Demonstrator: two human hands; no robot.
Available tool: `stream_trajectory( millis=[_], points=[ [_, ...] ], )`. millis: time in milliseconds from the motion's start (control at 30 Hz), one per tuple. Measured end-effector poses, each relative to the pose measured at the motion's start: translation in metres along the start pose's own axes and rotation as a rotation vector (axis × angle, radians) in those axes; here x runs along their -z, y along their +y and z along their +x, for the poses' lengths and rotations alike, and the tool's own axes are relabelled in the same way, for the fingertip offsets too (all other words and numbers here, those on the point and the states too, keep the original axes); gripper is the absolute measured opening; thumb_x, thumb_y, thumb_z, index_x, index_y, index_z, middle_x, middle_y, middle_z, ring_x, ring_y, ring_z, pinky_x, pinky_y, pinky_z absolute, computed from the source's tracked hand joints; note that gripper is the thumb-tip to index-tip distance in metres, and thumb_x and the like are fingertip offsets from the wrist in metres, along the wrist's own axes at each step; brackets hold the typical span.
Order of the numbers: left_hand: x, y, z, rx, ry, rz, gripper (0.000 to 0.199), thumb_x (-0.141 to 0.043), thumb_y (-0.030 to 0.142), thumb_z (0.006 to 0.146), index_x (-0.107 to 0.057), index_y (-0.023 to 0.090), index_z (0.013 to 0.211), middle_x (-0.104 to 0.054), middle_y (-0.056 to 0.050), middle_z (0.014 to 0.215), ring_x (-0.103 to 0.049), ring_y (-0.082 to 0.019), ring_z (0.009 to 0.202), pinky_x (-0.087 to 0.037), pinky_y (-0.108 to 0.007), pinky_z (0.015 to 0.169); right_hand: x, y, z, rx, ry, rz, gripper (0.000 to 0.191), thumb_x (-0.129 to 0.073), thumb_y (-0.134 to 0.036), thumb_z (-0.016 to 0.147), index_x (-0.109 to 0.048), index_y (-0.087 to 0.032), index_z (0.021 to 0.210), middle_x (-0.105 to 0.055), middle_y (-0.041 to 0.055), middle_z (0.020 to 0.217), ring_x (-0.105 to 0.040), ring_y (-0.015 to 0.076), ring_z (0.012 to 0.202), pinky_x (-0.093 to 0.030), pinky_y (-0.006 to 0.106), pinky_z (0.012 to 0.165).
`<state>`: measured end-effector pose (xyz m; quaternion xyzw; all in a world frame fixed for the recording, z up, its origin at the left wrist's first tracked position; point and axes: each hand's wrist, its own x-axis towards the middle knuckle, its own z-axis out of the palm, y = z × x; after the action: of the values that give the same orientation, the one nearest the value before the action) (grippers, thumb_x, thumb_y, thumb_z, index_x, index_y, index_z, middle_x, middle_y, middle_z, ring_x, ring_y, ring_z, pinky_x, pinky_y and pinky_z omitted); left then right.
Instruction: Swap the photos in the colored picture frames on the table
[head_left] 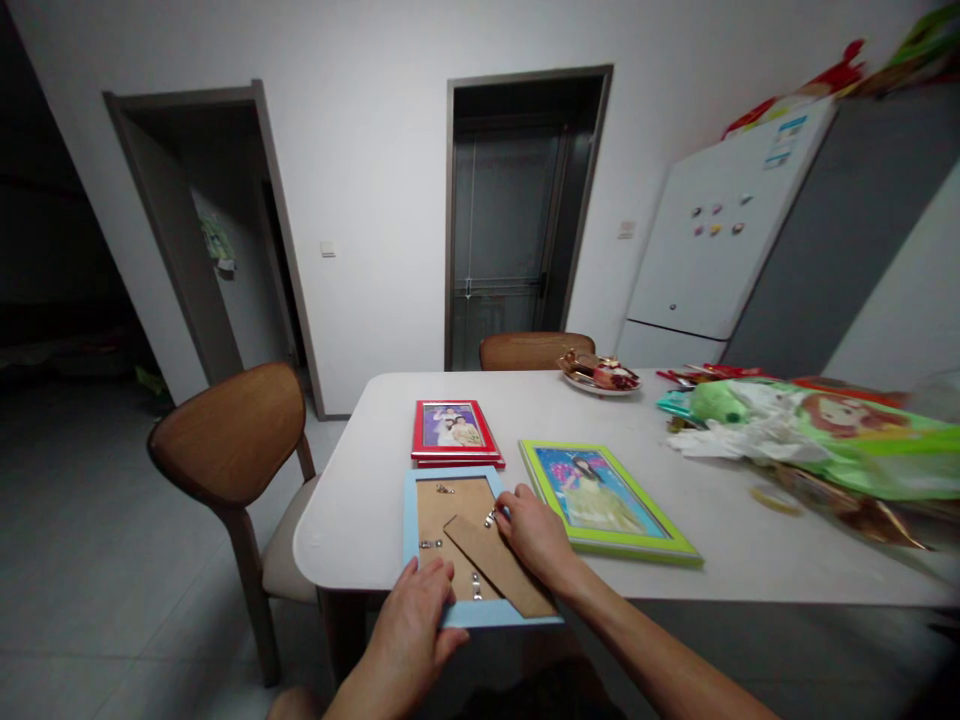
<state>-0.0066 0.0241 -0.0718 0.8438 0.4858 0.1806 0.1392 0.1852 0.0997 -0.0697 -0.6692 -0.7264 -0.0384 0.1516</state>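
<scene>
A light blue picture frame (411, 510) lies back side up at the table's near edge. Its brown backing board (431, 515) carries several metal clips and a brown stand leg (499, 565) slanting to the lower right. My left hand (415, 615) holds the frame's lower left corner, fingers over the side and thumb by the bottom border. At the right border, my right hand (534, 535) has its thumb and fingertips closed on a metal clip (490, 518). The clip is partly hidden by the fingertips. Another metal clip (476, 585) shows near the bottom border.
Stacked red picture frames (459, 460) lie behind the blue one. A green picture frame (536, 480) with a photo lies right of it. Farther right are crumpled plastic bags (787, 425); a plate (600, 388) stands at the back. Wooden chairs (232, 440) flank the white table (352, 480).
</scene>
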Motion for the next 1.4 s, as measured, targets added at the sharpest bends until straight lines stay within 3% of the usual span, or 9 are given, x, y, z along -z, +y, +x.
stream_trajectory(
  millis=[433,700,800,900,967,1233,1400],
  points=[
    [-0.002,-0.006,0.003,-0.037,0.031,-0.067,0.051,-0.066,0.013,0.061,-0.046,0.016,0.108,-0.056,-0.012,0.110,-0.047,-0.024,0.108,-0.026,-0.050,0.098,-0.001,0.001,0.011,-0.010,-0.066,0.025,0.020,-0.044,-0.027,0.077,-0.059,-0.023,0.091,-0.052,0.0064,0.089,-0.055,0.0165,0.076,-0.033,0.024,0.059],
    [-0.005,-0.011,0.001,-0.049,0.064,-0.081,0.048,-0.067,0.013,0.060,-0.049,0.018,0.105,-0.058,-0.010,0.106,-0.048,-0.025,0.107,-0.026,-0.050,0.098,-0.001,0.003,0.006,-0.004,-0.009,0.130,0.024,-0.042,-0.029,0.078,-0.060,-0.021,0.092,-0.054,0.0077,0.088,-0.054,0.0181,0.079,-0.037,0.027,0.065],
    [-0.004,-0.013,0.002,-0.049,0.054,-0.074,0.049,-0.067,0.013,0.061,-0.048,0.017,0.106,-0.058,-0.010,0.106,-0.046,-0.025,0.108,-0.026,-0.049,0.099,0.009,-0.001,-0.007,0.211,0.006,0.247,0.025,-0.048,-0.025,0.074,-0.061,-0.021,0.095,-0.052,0.0090,0.102,-0.049,0.0194,0.093,-0.037,0.030,0.079],
    [-0.001,-0.013,0.003,-0.040,0.037,-0.077,0.053,-0.066,0.014,0.062,-0.046,0.016,0.111,-0.060,-0.009,0.103,-0.048,-0.024,0.107,-0.026,-0.049,0.099,0.018,-0.008,-0.020,0.519,-0.158,0.385,0.022,-0.054,-0.020,0.069,-0.064,-0.023,0.088,-0.051,0.0065,0.106,-0.046,0.0183,0.098,-0.035,0.030,0.085],
    [0.000,-0.012,0.004,-0.030,0.033,-0.076,0.055,-0.066,0.014,0.062,-0.045,0.014,0.112,-0.060,-0.009,0.103,-0.048,-0.023,0.106,-0.026,-0.048,0.099,0.020,-0.013,-0.025,0.600,-0.237,0.428,0.019,-0.056,-0.018,0.067,-0.066,-0.024,0.082,-0.052,0.0058,0.103,-0.046,0.0177,0.096,-0.035,0.030,0.084],
    [-0.003,-0.012,0.003,-0.036,0.061,-0.078,0.048,-0.065,0.013,0.061,-0.049,0.017,0.106,-0.056,-0.011,0.111,-0.047,-0.024,0.108,-0.027,-0.050,0.098,0.008,-0.024,-0.024,0.577,-0.179,0.461,0.010,-0.057,-0.019,0.067,-0.066,-0.021,0.070,-0.056,0.0045,0.090,-0.048,0.0170,0.088,-0.037,0.030,0.078],
    [-0.004,-0.014,0.003,-0.039,0.043,-0.091,0.040,-0.065,0.013,0.061,-0.053,0.017,0.099,-0.055,-0.011,0.112,-0.046,-0.025,0.109,-0.026,-0.050,0.098,0.011,-0.034,-0.017,0.471,-0.150,0.506,0.017,-0.053,-0.022,0.071,-0.063,-0.019,0.084,-0.059,0.0049,0.089,-0.049,0.0160,0.086,-0.036,0.027,0.078]
  ],
)
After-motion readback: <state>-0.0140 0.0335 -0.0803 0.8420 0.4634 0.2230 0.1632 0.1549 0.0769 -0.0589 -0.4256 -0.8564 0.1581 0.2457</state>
